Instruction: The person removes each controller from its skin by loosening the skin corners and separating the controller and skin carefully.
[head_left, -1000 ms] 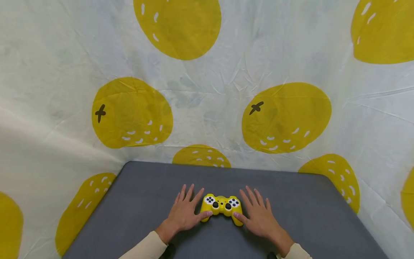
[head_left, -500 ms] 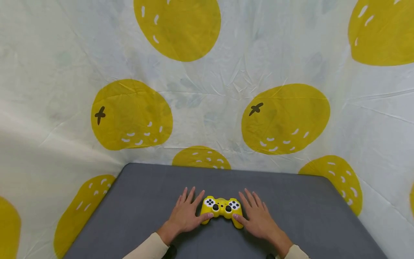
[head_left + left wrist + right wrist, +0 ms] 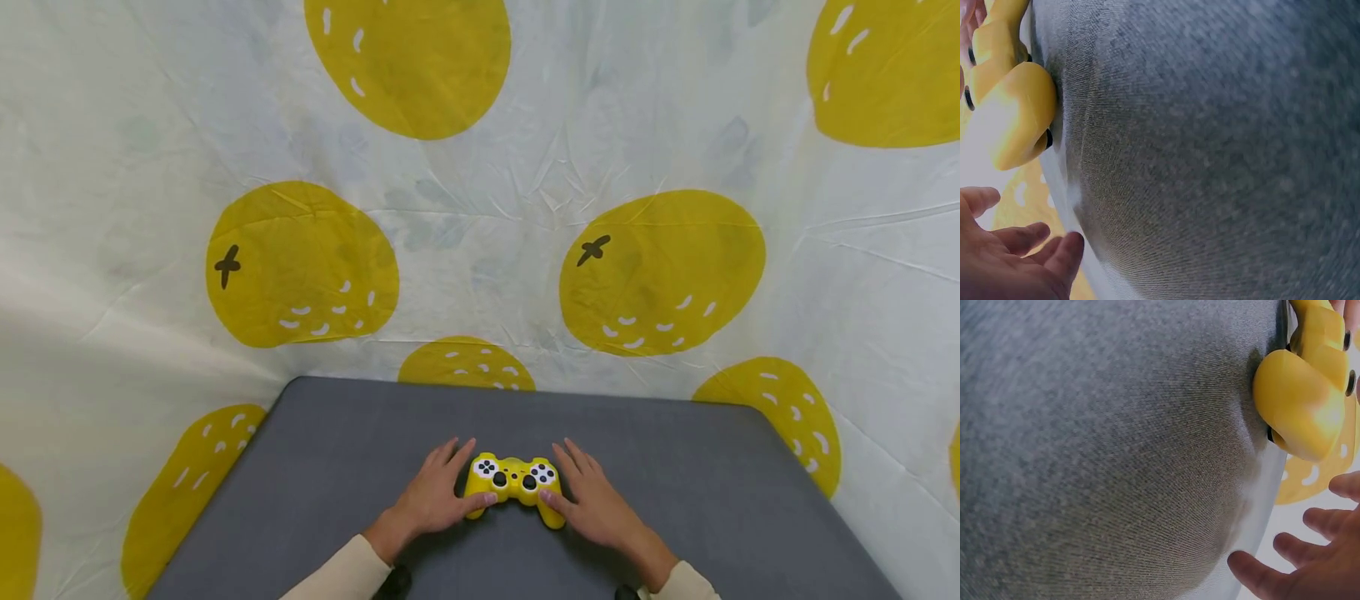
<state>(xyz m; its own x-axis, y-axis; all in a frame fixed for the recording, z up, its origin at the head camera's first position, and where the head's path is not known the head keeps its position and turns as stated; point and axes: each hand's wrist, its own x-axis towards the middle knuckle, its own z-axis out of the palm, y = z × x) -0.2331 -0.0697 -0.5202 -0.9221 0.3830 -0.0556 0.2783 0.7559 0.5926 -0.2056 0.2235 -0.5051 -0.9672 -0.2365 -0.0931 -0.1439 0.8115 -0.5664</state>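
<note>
I see my left hand [image 3: 431, 497] and right hand [image 3: 594, 500] with fingers loosely spread, lying flat, each thumb touching a grip of the yellow gamepad [image 3: 513, 483] between them. Glossy, rounded plastic, it sits near-centre on the grey woven-fabric table [image 3: 315, 450], backed by a crinkled lemon-print sheet [image 3: 480, 208].

We seem to be at a makeshift recording corner rather than a lived-in room: a creased white cloth backdrop [image 3: 525, 208] printed with big yellow fruit shapes hangs behind and around a grey fabric-covered table [image 3: 337, 450], hiding whatever room lies beyond it.
</note>
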